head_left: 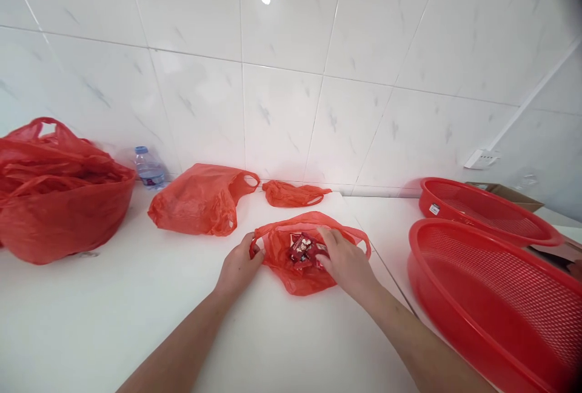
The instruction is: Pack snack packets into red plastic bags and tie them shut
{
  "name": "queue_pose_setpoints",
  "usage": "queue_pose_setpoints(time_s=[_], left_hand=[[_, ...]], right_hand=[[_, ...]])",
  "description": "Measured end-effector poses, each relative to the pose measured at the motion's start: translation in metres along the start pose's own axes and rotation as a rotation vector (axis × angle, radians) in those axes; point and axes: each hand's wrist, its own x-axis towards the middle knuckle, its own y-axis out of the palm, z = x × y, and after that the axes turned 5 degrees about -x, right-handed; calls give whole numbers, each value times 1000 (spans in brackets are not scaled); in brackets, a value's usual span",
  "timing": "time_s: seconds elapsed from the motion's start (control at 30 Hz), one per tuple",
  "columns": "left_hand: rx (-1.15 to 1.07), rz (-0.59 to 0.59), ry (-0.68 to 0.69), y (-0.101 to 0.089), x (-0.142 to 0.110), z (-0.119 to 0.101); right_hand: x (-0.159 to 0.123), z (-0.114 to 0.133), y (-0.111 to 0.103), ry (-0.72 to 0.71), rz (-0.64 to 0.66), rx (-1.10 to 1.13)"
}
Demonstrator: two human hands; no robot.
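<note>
An opened red plastic bag (pixel 300 284) lies on the white table in front of me, its mouth facing up. Inside it is a small heap of dark red packets (pixel 301 247) with white print, which look like wrapped sweets. My left hand (pixel 239 265) pinches the bag's left handle and rim between thumb and fingers. Reaching into the bag from the right, my right hand (pixel 348 262) has its thumb and fingers around a dark red packet at the heap's right side. The bag's right handle loops out behind that hand.
On the white table (pixel 113 308) stand a red basin (pixel 68 223) full of red bags, a water bottle (pixel 150 170), a filled red bag (pixel 193 199) and a crumpled one (pixel 291 194). Two red mesh baskets (pixel 477 302) and a cardboard box (pixel 513 196) are at right. A tiled wall (pixel 286 120) rises behind.
</note>
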Motion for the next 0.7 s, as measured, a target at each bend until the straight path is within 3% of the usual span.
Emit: queue_pose_setpoints(time_s=[0.17,0.3,0.47,0.57,0.7], left_hand=[[-13,0,-13,3,2,3],[-43,-17,-46,5,4,5],[-181,-37,-55,4,5,1],[-249,-37,-38,2,5,-1],[-277,-43,-16,1,5,-1]], right_hand=[[-9,-12,25,95,-118,152],[-30,-18,37,135,-8,224],[-32,-24,39,159,64,223],[-32,-21,34,134,55,267],[-36,-7,30,-12,22,274]])
